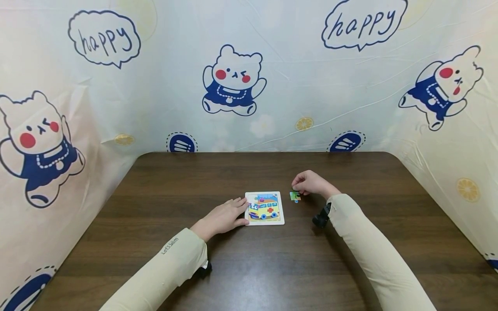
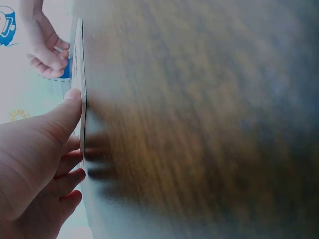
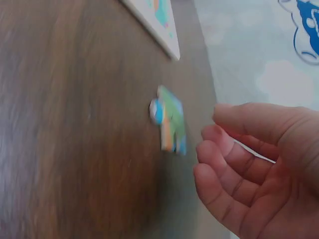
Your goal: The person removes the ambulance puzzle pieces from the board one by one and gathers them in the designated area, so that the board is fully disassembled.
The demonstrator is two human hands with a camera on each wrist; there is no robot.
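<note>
Fingers of my right hand (image 1: 311,183) hang loosely curled, gripping nothing, just right of the small green jigsaw piece (image 1: 295,197), which lies flat on the dark wooden desk (image 1: 350,250) right of the white square puzzle board (image 1: 265,208). My left hand (image 1: 225,217) rests straight-fingered against the board's left edge. I judge a light thumb-and-forefinger pinch on the piece's edges works best, with the board steadied.

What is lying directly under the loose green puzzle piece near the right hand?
Under the green puzzle piece only the dark wooden table shows. It lies flat, apart from the puzzle board and the right hand. The surface it covers is hidden.
</note>
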